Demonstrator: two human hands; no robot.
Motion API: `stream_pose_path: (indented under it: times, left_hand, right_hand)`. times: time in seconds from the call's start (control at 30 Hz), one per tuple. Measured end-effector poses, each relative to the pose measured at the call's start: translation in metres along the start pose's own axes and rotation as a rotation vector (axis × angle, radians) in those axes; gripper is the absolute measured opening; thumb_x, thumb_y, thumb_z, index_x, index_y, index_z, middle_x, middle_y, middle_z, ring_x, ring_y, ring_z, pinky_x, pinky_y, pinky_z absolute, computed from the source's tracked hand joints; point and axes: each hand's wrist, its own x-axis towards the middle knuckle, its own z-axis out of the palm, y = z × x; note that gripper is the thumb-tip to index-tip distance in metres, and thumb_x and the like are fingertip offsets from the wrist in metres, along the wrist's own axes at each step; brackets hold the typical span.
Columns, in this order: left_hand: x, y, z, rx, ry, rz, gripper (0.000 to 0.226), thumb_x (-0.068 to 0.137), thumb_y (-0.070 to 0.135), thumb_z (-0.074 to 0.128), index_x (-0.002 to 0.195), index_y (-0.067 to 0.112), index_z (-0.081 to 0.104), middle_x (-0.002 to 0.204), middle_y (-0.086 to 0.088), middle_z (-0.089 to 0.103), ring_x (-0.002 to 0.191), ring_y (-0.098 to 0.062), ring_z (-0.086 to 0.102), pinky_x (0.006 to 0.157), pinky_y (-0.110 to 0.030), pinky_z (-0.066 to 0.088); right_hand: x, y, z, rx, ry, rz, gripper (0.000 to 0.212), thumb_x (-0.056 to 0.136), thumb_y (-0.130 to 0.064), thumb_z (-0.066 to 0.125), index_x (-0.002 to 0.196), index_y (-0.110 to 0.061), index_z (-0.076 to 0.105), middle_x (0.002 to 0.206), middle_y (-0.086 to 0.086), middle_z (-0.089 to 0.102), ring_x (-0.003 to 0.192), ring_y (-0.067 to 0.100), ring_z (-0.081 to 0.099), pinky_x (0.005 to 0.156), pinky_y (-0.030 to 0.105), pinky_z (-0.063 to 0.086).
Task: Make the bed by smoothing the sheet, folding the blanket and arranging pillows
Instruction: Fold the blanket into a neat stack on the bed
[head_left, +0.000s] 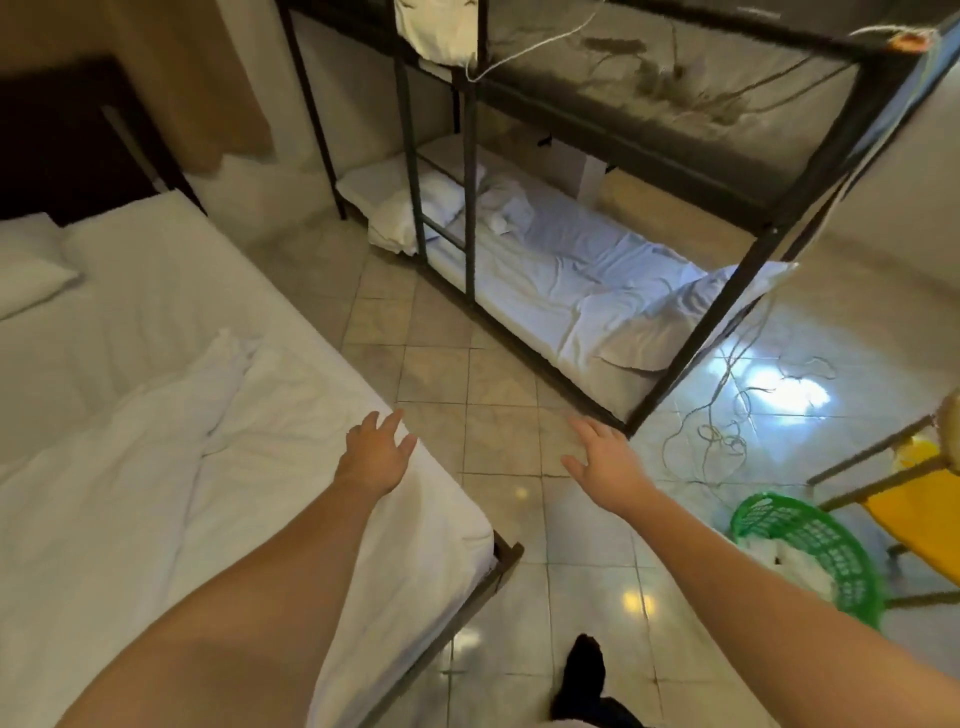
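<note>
While the person stood at the foot corner of the wide low bed with the plain white sheet (156, 270), both bare arms were stretched out ahead, well apart from each other. The left hand (376, 452) was over the bed's edge near that corner, fingers straight and spread, gripping nothing (whether the palm actually touched the sheet, honestly can't tell from this angle). The right hand (605, 462) was out over the beige tiled floor (498, 415), fingers loose and spread too, nothing in it either.

The rumpled white blanket (156, 441) lay bunched across the middle of the bed, left of the left hand, and a plump white pillow (26, 275) sat at the head end by the dark headboard (62, 140).

Across the aisle stood a black metal bunk bed (470, 208). Its lower bunk had a wrinkled pale sheet (571, 280), a squashed white pillow (410, 208) at the far end and a flat white pillow (670, 322) at the near end. A thin tangled cord (722, 436) lay on the tiles just beside it. Off to the right were a green plastic laundry basket (810, 545) and a yellow seat on a metal frame (914, 514). A foot in a black sock (584, 670) showed at the bottom edge.
</note>
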Motion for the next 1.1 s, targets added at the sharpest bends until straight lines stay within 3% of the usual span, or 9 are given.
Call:
stream_pose_path:
  times: [0.33,0.5,0.87,1.1]
  left_hand:
    - [0.078,0.039,0.025,-0.082,0.196,-0.255,0.062,0.102,0.053,0.044,0.156,0.024,0.038,0.155,-0.021,0.041,0.146,-0.038,0.035,0.113,-0.052,0.037]
    - [0.116,0.033,0.009,-0.072,0.199,-0.394,0.065,0.102,0.058,0.037,0.158,0.025,0.033,0.159,-0.018,0.038,0.149,-0.036,0.031,0.115,-0.051,0.035]
    - [0.24,0.038,-0.052,-0.178,0.266,-0.524,0.064,0.104,0.055,0.037,0.16,0.026,0.028,0.165,-0.015,0.027,0.15,-0.039,0.026,0.119,-0.05,0.029]
    - [0.279,-0.014,-0.083,-0.216,0.32,-0.676,0.065,0.103,0.057,0.036,0.16,0.025,0.03,0.163,-0.017,0.03,0.15,-0.037,0.027,0.117,-0.052,0.033]
  right_hand:
    - [0.19,0.03,-0.081,-0.114,-0.136,-0.342,0.065,0.099,-0.043,0.053,0.156,-0.024,0.026,0.16,0.006,0.032,0.144,0.028,0.031,0.117,0.043,0.033]
    - [0.264,0.011,-0.096,-0.092,-0.185,-0.433,0.064,0.1,-0.041,0.052,0.156,-0.026,0.025,0.161,0.003,0.028,0.146,0.027,0.027,0.117,0.042,0.029]
    - [0.441,-0.058,-0.11,-0.149,-0.251,-0.569,0.057,0.099,-0.04,0.051,0.15,-0.02,0.033,0.149,0.006,0.044,0.137,0.03,0.041,0.11,0.043,0.04]
    - [0.539,-0.15,-0.101,-0.199,-0.305,-0.737,0.053,0.101,-0.032,0.051,0.15,-0.019,0.036,0.147,0.01,0.047,0.135,0.03,0.043,0.107,0.042,0.039]
